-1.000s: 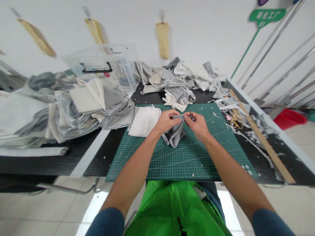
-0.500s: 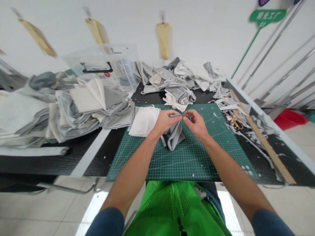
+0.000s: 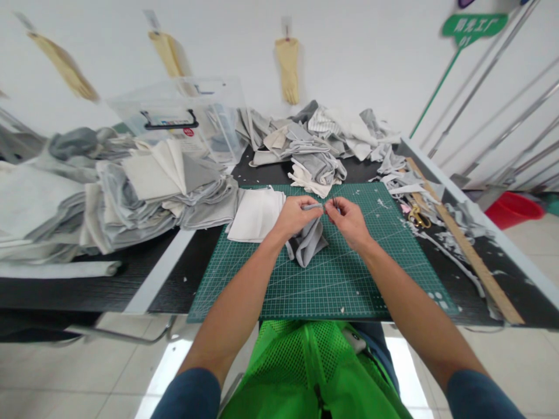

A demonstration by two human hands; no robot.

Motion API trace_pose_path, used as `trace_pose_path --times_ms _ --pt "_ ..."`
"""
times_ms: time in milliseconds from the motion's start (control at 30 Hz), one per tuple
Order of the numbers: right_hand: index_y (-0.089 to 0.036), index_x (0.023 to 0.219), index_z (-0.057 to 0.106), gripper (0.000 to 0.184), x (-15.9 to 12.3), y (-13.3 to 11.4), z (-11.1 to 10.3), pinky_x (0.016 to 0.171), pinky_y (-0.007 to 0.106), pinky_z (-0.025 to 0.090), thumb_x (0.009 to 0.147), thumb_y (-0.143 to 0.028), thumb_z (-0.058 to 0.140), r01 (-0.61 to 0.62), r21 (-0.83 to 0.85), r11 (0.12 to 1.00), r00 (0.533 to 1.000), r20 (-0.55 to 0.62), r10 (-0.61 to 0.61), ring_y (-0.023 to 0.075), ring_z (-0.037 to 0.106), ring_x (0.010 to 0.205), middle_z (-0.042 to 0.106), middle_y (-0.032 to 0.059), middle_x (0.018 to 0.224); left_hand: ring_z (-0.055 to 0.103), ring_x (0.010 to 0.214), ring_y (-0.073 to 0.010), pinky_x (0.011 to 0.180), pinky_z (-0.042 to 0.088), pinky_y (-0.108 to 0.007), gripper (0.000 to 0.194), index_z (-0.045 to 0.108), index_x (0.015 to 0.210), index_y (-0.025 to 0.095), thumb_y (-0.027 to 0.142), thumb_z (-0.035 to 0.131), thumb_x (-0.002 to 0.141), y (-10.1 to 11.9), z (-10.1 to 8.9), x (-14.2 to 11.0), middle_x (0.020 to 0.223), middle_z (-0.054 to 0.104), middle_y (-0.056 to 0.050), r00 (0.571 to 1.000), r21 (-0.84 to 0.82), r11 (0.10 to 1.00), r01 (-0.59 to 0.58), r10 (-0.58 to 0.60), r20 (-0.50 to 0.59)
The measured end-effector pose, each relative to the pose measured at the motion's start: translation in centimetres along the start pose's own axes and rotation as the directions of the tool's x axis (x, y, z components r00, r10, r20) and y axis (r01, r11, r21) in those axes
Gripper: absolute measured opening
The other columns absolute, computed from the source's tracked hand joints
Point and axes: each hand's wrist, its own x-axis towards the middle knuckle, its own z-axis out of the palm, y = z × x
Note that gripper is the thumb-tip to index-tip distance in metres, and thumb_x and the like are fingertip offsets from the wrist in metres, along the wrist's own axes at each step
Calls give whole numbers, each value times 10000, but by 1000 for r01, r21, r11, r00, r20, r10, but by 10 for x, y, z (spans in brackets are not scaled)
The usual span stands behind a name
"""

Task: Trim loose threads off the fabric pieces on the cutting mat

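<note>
Cloth (image 3: 307,247): one, gray, over one green mat (image 3: 332,291) | left hand (image 3: 293,216): fingers pinching cloth's top | right hand (image 3: 350,221): fingers closed on one small dark thing (image 3: 336,203) | scissors (image 3: 418,219): one gold pair | gloves (image 3: 287,70): three whole, hung up
</note>
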Motion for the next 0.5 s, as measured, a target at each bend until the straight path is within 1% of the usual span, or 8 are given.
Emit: trace_pose_path --times_ms 100,200,233,300,367,400,467,500 --pt "-207 801 626 216 2 5 -1 597 273 376 875 -411 615 -7 -87 996 1000 17 9 141 490 639 582 -7 699 507 568 -104 546 384 -228 66 678 702 162 225 687 686 -8 -4 5 627 629 23 996 -20 999 29 -31 -87" --pt "-205 747 623 148 3 14 -3 602 279 375 825 -331 626 -82 -270 959 992 70 104 151 522 632 614 2 681 470 543 -100 515 319 -226 25 627 651 172 186 647 656 -22 -12 13 569 566 39 973 5 998 59 -56 -225" --pt "-207 742 633 131 4 17 -3 602 283 373 812 -318 633 -97 -341 935 987 85 133 157 530 628 626 7 678 476 554 -103 522 324 -227 9 631 651 172 180 633 654 -26 -15 15 576 572 36 968 12 998 64 -59 -245" --pt "-214 792 679 96 4 22 -4 622 290 381 798 -306 652 -73 -440 895 982 125 142 170 557 650 669 18 721 495 583 -115 543 345 -233 35 640 636 172 169 608 651 -35 -21 18 591 587 26 967 21 997 81 -73 -246" --pt "-234 872 715 116 4 25 -4 648 295 392 786 -302 679 -4 -473 881 974 199 112 180 578 686 704 22 784 508 600 -127 561 360 -242 63 654 634 174 158 594 646 -41 -23 19 596 595 20 970 32 994 105 -95 -222" --pt "-241 874 721 117 4 26 -4 654 295 392 776 -299 692 34 -478 878 965 244 95 182 577 697 708 20 797 520 613 -133 576 374 -248 78 668 648 176 153 593 646 -43 -24 19 606 605 17 973 39 993 108 -98 -207" --pt "-239 784 709 65 4 25 -5 650 294 379 758 -298 709 89 -493 865 949 305 77 179 552 696 687 17 773 571 686 -153 643 426 -268 113 700 689 182 139 605 647 -44 -23 19 682 657 3 983 67 995 75 -62 -175" --pt "-232 730 691 77 4 24 -6 646 293 371 755 -302 710 97 -498 862 948 310 72 176 535 691 668 15 752 599 746 -167 696 453 -283 125 715 705 186 133 616 650 -43 -23 19 739 686 -8 986 93 995 41 -25 -163"
